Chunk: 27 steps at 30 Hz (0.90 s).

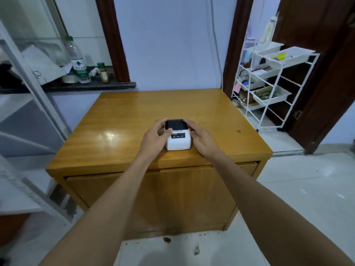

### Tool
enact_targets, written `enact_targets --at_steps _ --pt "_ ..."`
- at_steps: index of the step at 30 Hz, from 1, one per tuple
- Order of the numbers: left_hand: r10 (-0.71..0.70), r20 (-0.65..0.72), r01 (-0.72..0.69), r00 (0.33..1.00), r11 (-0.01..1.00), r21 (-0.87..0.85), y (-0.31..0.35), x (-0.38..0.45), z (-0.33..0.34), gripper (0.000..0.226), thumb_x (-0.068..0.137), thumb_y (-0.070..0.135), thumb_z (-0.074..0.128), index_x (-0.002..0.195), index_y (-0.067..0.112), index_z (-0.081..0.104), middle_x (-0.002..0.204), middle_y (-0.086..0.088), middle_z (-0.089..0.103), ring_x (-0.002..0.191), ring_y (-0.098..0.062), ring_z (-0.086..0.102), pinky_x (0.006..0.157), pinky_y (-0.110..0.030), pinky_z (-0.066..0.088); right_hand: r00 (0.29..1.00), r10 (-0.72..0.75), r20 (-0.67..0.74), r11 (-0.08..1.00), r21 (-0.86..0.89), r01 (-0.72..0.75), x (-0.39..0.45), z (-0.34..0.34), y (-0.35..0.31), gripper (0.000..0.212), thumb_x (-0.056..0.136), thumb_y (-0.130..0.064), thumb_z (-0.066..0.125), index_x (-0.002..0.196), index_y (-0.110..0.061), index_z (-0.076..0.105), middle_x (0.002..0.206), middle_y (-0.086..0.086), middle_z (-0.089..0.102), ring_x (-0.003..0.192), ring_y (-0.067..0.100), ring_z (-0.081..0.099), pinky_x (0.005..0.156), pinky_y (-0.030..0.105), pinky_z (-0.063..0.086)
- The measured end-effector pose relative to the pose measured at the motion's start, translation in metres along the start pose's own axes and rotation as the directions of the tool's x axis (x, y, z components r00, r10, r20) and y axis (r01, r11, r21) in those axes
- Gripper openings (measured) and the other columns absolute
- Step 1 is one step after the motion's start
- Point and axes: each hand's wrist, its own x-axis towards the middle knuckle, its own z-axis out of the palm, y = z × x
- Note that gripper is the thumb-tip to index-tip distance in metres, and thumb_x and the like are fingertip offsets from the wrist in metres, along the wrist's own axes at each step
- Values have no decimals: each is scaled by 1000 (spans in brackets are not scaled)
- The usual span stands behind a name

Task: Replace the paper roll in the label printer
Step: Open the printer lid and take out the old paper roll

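Note:
A small white label printer (177,140) with a black lid on top stands near the front edge of a wooden table (119,120). My left hand (155,137) grips its left side, with the thumb on the top near the lid. My right hand (201,137) holds its right side, fingers curled over the lid's far right corner. The lid looks closed. No paper roll is in sight.
A window ledge (90,85) at the back left carries a plastic bottle (76,60), a small jar and papers. A white wire rack (269,83) with trays stands to the right by a dark wooden door. A metal frame stands on the left.

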Motion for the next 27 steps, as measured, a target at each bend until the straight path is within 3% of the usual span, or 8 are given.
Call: enact_targets --at_steps 7,11,19,24,27 --pt "-4 14 4 1000 1000 -21 6 -4 1 45 97 40 52 140 47 59 143 9 65 133 -11 58 114 -43 46 1000 -2 -2 996 -84 2 0 1 -1 60 104 -20 33 158 -45 35 153 -1 55 130 20 56 101 48 53" --pt "12 17 -11 1000 999 -36 8 -4 -1 38 104 27 53 137 43 62 132 12 65 123 -6 60 103 -33 49 1000 -7 1 996 -89 7 1 2 -1 60 104 -20 34 157 -47 36 151 0 56 127 20 58 99 48 54" --pt "46 12 -45 999 998 -50 10 -7 -2 34 108 20 52 135 35 65 134 9 66 118 1 58 85 -16 47 999 -10 34 995 -99 14 0 -1 -5 62 106 -14 36 158 -48 35 153 -5 56 127 20 60 99 47 55" --pt "23 10 -23 1000 999 -28 6 -2 0 28 105 27 53 127 41 66 133 13 67 122 -11 61 104 -43 52 998 -47 36 992 -119 51 0 -4 -4 59 108 -10 34 160 -40 36 160 -5 48 140 21 52 109 42 48" --pt "19 8 -19 1000 1000 -13 5 -3 -1 29 105 28 53 127 42 65 133 15 67 123 -10 60 106 -45 52 998 -49 47 992 -118 54 0 -4 -2 57 109 -13 34 160 -39 36 161 -6 47 140 22 51 110 43 48"
